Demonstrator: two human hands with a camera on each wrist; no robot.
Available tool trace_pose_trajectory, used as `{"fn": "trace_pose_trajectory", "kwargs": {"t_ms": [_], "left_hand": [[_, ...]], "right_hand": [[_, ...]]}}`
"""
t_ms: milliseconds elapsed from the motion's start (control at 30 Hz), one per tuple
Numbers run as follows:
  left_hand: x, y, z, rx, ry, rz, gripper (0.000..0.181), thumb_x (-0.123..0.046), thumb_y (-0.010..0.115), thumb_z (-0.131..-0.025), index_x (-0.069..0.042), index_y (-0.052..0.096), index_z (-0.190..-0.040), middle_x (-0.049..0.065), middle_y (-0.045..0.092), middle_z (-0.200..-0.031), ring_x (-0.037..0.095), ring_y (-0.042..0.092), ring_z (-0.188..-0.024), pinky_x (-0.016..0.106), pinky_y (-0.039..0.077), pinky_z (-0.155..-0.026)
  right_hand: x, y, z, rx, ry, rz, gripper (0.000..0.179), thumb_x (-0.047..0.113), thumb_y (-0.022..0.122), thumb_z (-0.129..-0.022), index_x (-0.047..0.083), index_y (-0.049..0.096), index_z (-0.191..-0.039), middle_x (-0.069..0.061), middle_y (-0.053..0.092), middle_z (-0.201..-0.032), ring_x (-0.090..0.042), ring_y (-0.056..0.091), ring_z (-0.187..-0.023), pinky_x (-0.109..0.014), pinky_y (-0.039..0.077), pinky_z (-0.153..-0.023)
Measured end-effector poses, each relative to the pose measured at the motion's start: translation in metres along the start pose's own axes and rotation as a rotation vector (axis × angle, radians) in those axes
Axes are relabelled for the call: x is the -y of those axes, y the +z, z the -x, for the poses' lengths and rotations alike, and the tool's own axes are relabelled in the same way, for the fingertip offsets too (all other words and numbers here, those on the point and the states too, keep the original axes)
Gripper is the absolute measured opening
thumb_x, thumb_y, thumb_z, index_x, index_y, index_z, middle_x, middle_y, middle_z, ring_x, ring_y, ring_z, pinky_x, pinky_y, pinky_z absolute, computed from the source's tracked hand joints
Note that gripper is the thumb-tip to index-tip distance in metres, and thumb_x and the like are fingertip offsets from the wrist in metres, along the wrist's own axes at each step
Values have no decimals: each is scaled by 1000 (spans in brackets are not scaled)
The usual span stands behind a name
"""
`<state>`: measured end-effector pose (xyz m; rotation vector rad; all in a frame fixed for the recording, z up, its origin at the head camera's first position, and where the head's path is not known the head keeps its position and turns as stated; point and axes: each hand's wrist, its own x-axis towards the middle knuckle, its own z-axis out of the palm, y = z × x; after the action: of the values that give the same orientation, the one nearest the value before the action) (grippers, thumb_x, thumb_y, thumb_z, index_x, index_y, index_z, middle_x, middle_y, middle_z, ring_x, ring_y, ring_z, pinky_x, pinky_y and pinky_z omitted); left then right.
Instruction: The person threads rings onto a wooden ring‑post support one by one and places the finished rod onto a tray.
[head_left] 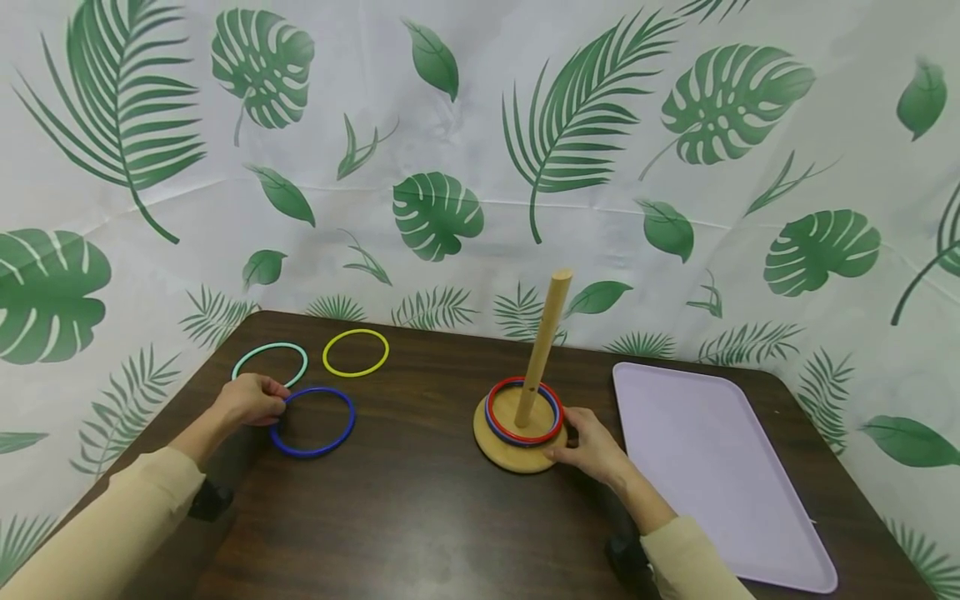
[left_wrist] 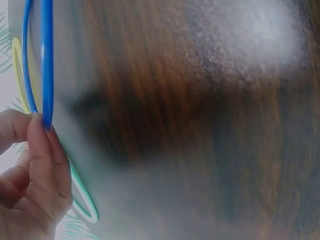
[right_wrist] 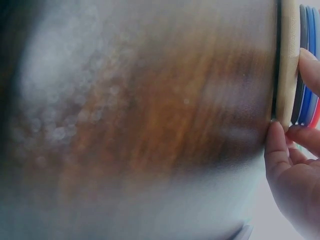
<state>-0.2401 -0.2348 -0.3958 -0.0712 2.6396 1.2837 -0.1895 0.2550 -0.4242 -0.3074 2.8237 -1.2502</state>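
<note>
At the left of the head view my left hand (head_left: 251,400) pinches the left edge of a blue ring (head_left: 310,454) between thumb and fingers. The left wrist view shows that blue ring (left_wrist: 47,60) standing up from the fingertips. My right hand (head_left: 595,446) holds the right edge of a round wooden base (head_left: 513,460) with an upright peg (head_left: 545,342). Around the peg lies a stack of rings with a red ring (head_left: 525,440) on top. From the right wrist, black and blue edges show in the stack, and fingertips grip the base rim (right_wrist: 287,70).
A teal ring (head_left: 276,345) lies just behind my left hand, with a yellow ring (head_left: 355,375) to its right. A pale purple tray (head_left: 697,467) rests right of the peg stand on the dark wood table (head_left: 420,517). Leaf-print cloth (head_left: 465,125) hangs behind.
</note>
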Motion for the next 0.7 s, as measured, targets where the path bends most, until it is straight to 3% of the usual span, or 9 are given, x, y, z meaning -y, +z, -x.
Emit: {"fn": "trace_pose_trajectory", "kwargs": {"t_ms": [467, 700], "left_hand": [[-4, -1, 0, 23, 8, -22, 27, 0, 64, -80, 15, 60, -102, -1, 63, -74, 11, 62, -66, 30, 59, -61], [-9, -1, 0, 73, 26, 54, 31, 0, 62, -85, 17, 55, -110, 0, 64, -80, 9, 62, -71, 29, 58, -64]], "right_hand": [[0, 0, 0, -9, -11, 14, 65, 5, 80, -72, -12, 49, -127, -29, 45, -124, -39, 43, -118, -39, 55, -84], [1, 0, 0, -7, 2, 13, 66, 6, 80, -72, -12, 49, -128, -29, 45, -125, -39, 44, -118, -39, 55, -84]]}}
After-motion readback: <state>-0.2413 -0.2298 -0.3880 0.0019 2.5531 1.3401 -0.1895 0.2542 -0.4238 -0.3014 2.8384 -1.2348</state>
